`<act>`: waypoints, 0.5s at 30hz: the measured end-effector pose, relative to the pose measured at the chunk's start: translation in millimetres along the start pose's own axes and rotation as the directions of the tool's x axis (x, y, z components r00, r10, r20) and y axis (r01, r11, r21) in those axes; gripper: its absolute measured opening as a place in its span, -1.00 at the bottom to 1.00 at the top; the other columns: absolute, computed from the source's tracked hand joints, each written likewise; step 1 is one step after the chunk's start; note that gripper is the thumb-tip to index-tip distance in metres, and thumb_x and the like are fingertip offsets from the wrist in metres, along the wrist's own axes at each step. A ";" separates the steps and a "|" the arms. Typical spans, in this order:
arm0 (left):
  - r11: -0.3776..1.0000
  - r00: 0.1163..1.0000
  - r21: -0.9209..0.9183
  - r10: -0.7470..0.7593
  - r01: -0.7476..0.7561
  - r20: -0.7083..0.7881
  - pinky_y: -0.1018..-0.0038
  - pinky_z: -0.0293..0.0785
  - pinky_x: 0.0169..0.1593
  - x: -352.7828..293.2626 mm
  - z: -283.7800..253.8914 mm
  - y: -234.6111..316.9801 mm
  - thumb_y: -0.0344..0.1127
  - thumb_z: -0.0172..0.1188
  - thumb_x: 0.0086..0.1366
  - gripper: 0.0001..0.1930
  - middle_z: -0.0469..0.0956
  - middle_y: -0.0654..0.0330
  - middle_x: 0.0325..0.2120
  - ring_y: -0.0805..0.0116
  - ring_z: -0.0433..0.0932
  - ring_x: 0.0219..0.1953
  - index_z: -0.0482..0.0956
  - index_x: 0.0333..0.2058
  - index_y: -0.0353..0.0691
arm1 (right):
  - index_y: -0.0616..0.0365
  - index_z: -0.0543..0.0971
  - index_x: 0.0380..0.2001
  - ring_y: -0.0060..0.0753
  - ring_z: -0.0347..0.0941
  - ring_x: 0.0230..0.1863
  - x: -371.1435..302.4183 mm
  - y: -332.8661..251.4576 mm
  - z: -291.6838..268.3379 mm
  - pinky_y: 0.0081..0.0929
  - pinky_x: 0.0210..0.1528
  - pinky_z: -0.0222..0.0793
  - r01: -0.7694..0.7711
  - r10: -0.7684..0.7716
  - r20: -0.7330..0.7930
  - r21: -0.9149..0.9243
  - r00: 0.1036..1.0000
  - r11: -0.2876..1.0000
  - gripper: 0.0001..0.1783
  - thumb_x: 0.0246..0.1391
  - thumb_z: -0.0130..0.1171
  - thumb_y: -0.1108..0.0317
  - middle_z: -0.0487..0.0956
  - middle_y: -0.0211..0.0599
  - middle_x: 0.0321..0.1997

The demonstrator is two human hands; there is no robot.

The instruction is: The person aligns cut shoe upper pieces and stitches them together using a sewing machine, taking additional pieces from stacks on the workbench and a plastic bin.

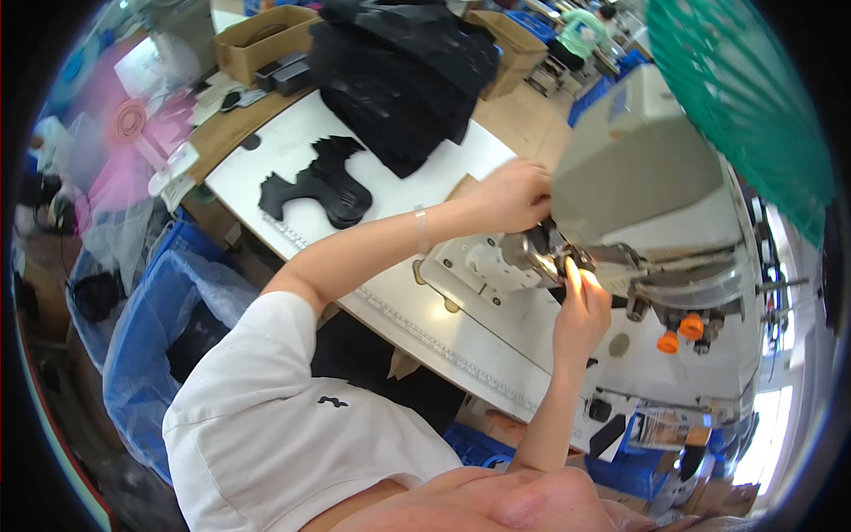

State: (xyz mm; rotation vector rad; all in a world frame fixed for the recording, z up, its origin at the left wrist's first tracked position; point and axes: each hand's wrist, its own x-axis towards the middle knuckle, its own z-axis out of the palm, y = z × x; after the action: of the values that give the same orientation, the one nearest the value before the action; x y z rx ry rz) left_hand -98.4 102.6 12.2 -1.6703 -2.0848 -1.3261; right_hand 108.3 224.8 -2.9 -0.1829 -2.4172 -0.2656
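A sewing machine point(638, 168) with a grey-beige head stands on the white worktable point(417, 310). My left hand point(514, 195) reaches to the left side of that head, above the needle area. Its fingers curl inward, and their tips are partly hidden by the machine. Lower down, my right hand point(582, 310) has its thumb and fingertips together at the shiny metal parts point(539, 251) around the needle. Whatever lies between those fingertips is too small to make out. Left of the machine lies a stack of black cut fabric pieces point(332, 184).
A large pile of black fabric point(403, 71) covers the table's far side, beside a cardboard box point(261, 44). Blue bins lined with clear plastic point(146, 355) stand at the left. Orange knobs point(691, 326) jut from the machine. Another person point(581, 35) sits far back.
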 end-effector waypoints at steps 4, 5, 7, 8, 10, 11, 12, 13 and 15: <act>0.979 0.967 -0.199 0.084 -0.035 0.242 0.25 0.44 -0.01 24.8 10.0 -20.2 -0.42 0.20 0.16 -0.71 0.62 -0.02 -0.25 0.08 0.56 -0.09 0.58 -0.11 -0.29 | 0.14 0.64 -0.10 -0.24 0.47 -0.17 -2.4 -5.3 4.0 -0.36 -0.10 0.43 0.041 -0.037 -0.066 0.059 0.997 0.997 -0.74 0.11 0.19 0.46 0.57 -0.32 -0.17; 0.928 0.980 -0.371 0.042 0.035 0.195 0.28 0.44 -0.01 20.3 11.4 -22.1 -0.41 0.24 0.16 -0.61 0.60 -0.02 -0.23 0.13 0.54 -0.10 0.51 0.00 -0.23 | 0.19 0.63 -0.10 -0.22 0.47 -0.17 -2.5 -9.9 3.5 -0.36 -0.09 0.43 0.009 -0.001 -0.079 0.106 0.997 0.994 -0.74 0.12 0.18 0.45 0.56 -0.28 -0.16; 0.749 0.980 -0.634 -0.182 0.194 0.085 0.35 0.44 -0.02 14.9 19.1 -11.6 -0.40 0.31 0.15 -0.41 0.55 0.04 -0.21 0.24 0.50 -0.11 0.36 0.17 -0.14 | 0.29 0.62 -0.13 -0.25 0.48 -0.15 -16.2 -23.8 -1.5 -0.35 -0.04 0.43 0.016 0.002 -0.143 0.125 0.990 0.992 -0.75 0.17 0.17 0.39 0.56 -0.25 -0.14; 0.633 0.913 -0.718 -0.407 0.290 0.011 0.37 0.44 -0.04 -5.1 18.6 -11.2 -0.40 0.34 0.14 -0.31 0.52 0.10 -0.22 0.30 0.47 -0.13 0.27 0.24 -0.11 | 0.31 0.59 -0.10 -0.26 0.49 -0.11 -31.2 -34.5 10.8 -0.35 -0.01 0.44 -0.078 0.151 -0.147 0.410 0.978 0.909 -0.73 0.19 0.16 0.37 0.56 -0.22 -0.10; 0.494 0.820 -0.842 -0.561 0.218 -0.116 0.50 0.38 -0.03 -57.4 0.7 22.0 -0.43 0.29 0.17 -0.26 0.34 0.20 -0.23 0.38 0.39 -0.17 0.17 0.30 -0.08 | 0.33 0.56 -0.07 -0.27 0.50 -0.08 -47.0 -54.7 14.1 -0.35 0.01 0.45 -0.190 0.329 -0.108 0.636 0.938 0.748 -0.70 0.22 0.14 0.35 0.56 -0.19 -0.06; 0.523 0.848 -0.836 -0.509 0.167 -0.149 0.49 0.36 0.03 -88.7 -8.3 37.2 -0.49 0.24 0.17 -0.26 0.33 0.17 -0.14 0.36 0.38 -0.17 0.15 0.32 -0.09 | 0.33 0.53 -0.04 -0.29 0.51 -0.07 -43.7 -70.5 16.1 -0.35 0.01 0.46 -0.366 0.425 0.254 0.908 0.869 0.206 -0.69 0.23 0.13 0.36 0.56 -0.17 -0.06; 0.679 0.859 -0.730 -0.420 0.083 -0.293 0.45 0.35 0.07 -120.9 -10.4 54.6 -0.56 0.20 0.16 -0.24 0.37 0.11 -0.01 0.33 0.41 -0.08 0.13 0.33 -0.11 | 0.33 0.50 0.00 -0.30 0.52 -0.05 -37.9 -82.3 18.2 -0.35 0.01 0.48 -0.452 0.281 0.582 0.791 0.763 -0.412 -0.67 0.25 0.12 0.36 0.57 -0.14 -0.05; 0.619 0.876 -0.752 -0.466 0.227 -0.120 0.36 0.36 0.11 -152.0 -19.6 81.4 -0.59 0.16 0.17 -0.24 0.34 0.05 0.14 0.26 0.42 0.08 0.11 0.34 -0.12 | 0.33 0.50 0.00 -0.30 0.52 -0.05 -29.7 -86.7 16.4 -0.35 0.01 0.48 -0.445 0.312 0.584 0.793 0.749 -0.416 -0.67 0.25 0.12 0.36 0.57 -0.14 -0.05; 0.688 0.794 -0.425 -0.393 0.589 0.464 0.34 0.54 -0.02 -176.0 -61.8 111.5 -0.57 0.13 0.23 -0.28 0.55 0.03 -0.07 0.24 0.61 -0.07 0.11 0.35 -0.11 | 0.31 0.44 0.05 -0.29 0.55 -0.07 -11.6 -90.7 20.2 -0.36 -0.02 0.51 -0.508 0.238 0.703 0.669 0.671 -0.543 -0.65 0.21 0.13 0.44 0.58 -0.11 -0.06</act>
State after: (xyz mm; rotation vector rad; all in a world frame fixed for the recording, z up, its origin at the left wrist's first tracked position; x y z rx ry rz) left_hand 36.5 -67.4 1.3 -1.6649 -2.6898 -2.1226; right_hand 86.1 141.0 -38.3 -0.3994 -1.4698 2.3312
